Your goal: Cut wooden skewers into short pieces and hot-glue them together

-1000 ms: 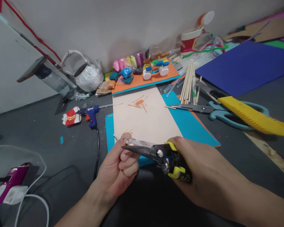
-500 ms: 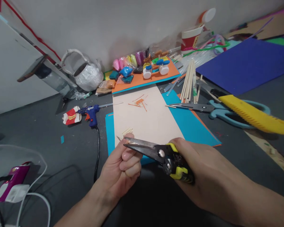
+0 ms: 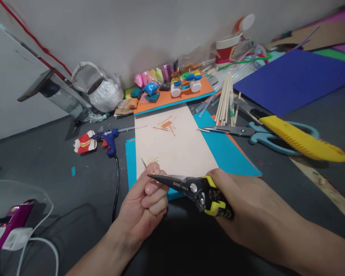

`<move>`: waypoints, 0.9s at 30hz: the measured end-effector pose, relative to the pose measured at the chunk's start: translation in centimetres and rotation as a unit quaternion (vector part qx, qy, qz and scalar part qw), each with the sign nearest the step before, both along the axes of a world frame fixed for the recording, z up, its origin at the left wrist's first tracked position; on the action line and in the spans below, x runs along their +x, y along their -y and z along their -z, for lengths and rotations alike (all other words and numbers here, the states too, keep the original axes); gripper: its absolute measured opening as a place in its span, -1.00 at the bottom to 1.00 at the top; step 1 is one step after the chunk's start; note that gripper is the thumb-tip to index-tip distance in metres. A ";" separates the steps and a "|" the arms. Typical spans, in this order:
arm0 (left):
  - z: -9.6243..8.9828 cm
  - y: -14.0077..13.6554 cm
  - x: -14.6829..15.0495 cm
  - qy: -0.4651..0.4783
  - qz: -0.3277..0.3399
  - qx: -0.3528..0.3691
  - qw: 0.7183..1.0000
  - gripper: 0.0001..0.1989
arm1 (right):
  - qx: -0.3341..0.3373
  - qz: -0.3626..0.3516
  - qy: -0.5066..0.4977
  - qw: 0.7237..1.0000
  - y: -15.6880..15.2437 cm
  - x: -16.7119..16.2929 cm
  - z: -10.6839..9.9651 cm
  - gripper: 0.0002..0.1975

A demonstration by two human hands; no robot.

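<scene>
My right hand (image 3: pixel 235 195) grips black-and-yellow shears (image 3: pixel 191 188) by the handles, their blades closed and pointing left. The blade tips lie against the fingers of my left hand (image 3: pixel 149 195), which is closed in a pinch. A thin stick (image 3: pixel 144 163) pokes up past my left thumb; most of it is hidden by the fingers and blades. Just beyond, several short cut stick pieces (image 3: pixel 152 159) lie on a cream sheet of paper (image 3: pixel 181 149). Farther up that sheet sit orange scraps and slivers (image 3: pixel 167 124).
Blue scissors (image 3: pixel 247 131) and a yellow utility knife (image 3: pixel 301 138) lie right, near wooden sticks (image 3: pixel 224 101). A blue glue gun (image 3: pixel 110 142) with its cord lies left, near a purple plug block (image 3: pixel 13 222). Clay packets (image 3: pixel 151 88) and a silver pot (image 3: pixel 105 95) stand behind.
The shears' blades have closed from slightly apart at my left fingertips. Both hands keep nearly the same place, and the view has shifted a little.
</scene>
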State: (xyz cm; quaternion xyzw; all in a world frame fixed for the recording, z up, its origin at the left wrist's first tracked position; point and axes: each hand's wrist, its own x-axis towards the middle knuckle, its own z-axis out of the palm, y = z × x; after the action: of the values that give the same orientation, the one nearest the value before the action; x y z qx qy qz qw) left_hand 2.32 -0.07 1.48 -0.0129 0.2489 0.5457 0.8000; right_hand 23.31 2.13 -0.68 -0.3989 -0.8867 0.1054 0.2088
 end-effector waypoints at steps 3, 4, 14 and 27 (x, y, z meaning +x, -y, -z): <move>-0.1 -0.1 0.0 -0.025 -0.006 0.008 1.000 -0.79 | -0.043 0.003 -0.013 0.999 -0.3 -0.1 -0.1 -0.81; -0.2 -0.1 0.0 -0.034 -0.007 0.012 0.999 -0.78 | -0.059 0.011 -0.019 0.998 -0.4 -0.2 -0.3 -0.80; -0.3 -0.1 0.1 -0.084 -0.022 -0.002 0.996 -0.68 | -0.088 -0.026 -0.050 0.995 -0.3 -0.5 -0.2 -0.80; -0.5 0.2 0.0 -0.063 -0.004 0.025 0.998 -0.73 | -0.076 0.017 -0.044 0.996 -0.5 0.0 -0.1 -0.78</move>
State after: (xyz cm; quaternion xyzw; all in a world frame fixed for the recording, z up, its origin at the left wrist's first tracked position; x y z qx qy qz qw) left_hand 2.33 -0.26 1.98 0.0405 0.2854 0.5543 0.7808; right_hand 23.32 2.67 -0.58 -0.4236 -0.8591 0.1868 0.2184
